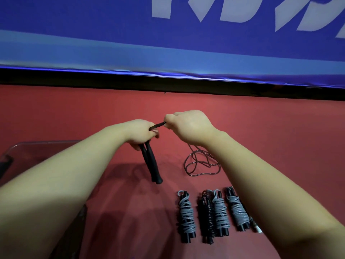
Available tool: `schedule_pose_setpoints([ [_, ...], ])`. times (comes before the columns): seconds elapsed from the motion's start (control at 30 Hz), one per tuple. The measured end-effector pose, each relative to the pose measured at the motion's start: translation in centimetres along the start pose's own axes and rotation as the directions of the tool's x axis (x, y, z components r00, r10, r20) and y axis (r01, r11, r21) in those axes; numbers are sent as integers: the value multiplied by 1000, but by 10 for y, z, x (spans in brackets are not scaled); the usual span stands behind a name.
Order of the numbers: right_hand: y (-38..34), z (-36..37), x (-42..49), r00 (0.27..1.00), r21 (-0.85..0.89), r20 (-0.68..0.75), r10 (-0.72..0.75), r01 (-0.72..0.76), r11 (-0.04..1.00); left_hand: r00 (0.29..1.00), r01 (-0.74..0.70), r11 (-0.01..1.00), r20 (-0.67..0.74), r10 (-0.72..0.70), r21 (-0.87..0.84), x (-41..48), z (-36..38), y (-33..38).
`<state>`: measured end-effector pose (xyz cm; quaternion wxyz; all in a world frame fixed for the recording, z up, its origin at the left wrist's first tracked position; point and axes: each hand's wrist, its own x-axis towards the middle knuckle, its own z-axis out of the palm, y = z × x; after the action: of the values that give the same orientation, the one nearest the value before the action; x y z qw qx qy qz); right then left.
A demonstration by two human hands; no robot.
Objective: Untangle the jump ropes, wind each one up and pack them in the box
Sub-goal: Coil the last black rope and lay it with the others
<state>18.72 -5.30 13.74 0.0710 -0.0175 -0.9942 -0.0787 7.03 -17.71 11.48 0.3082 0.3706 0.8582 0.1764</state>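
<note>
Surface: red surface (280, 137) bearing wound ropes (220, 212).
Room: blue banner (112, 43) behind.
Hands: left hand (139, 134) grips handles (151, 165); right hand (188, 126) pinches cord (158, 125).

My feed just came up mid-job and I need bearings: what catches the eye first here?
At centre, the left hand grips two black handles hanging down, while the right hand pinches the black cord stretched between the hands. Loose cord lies looped on the red surface below the right hand, and at least four wound jump ropes lie in a row at lower right. A clear box sits at the left edge.
</note>
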Motion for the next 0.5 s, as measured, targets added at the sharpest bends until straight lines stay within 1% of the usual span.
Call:
schedule_pose_setpoints([
  [0.07, 3, 8, -5, 999, 61, -15, 32, -31, 998, 997, 73, 988, 27, -70, -136, -1, 4, -6],
  [0.13, 2, 15, -8, 998, 101, -16, 55, -53, 993, 992, 122, 964, 43, -115, -235, -2, 8, -12],
  [0.2, -1, 24, -11, 997, 139, 11, 73, -73, 988, 987, 156, 930, 25, -157, -332, -1, 11, -17],
  [0.27, -6, 36, -13, 993, 222, 55, 104, -114, 968, 980, 174, 855, -2, -200, -489, -2, 14, -18],
  [0.3, -9, 43, -14, 988, 279, 91, 124, -145, 949, 977, 170, 795, -7, -214, -583, -2, 14, -18],
  [0.33, -10, 50, -14, 980, 351, 136, 142, -182, 918, 976, 155, 735, -12, -216, -661, -3, 14, -17],
  [0.37, -12, 56, -15, 970, 439, 187, 154, -223, 871, 979, 127, 708, -25, -201, -695, -4, 15, -15],
  [0.4, -12, 62, -15, 957, 525, 244, 154, -264, 809, 985, 77, 743, -66, -160, -664, -6, 17, -14],
  [0.43, -13, 66, -16, 941, 602, 308, 141, -308, 736, 986, 7, 834, -136, -98, -551, -8, 18, -13],
  [0.47, -14, 69, -16, 916, 665, 381, 121, -363, 653, 978, -68, 932, -210, -9, -356, -11, 18, -12],
  [0.5, -13, 74, -16, 887, 704, 451, 101, -423, 571, 960, -141, 978, -264, 98, -151, -13, 18, -10],
])
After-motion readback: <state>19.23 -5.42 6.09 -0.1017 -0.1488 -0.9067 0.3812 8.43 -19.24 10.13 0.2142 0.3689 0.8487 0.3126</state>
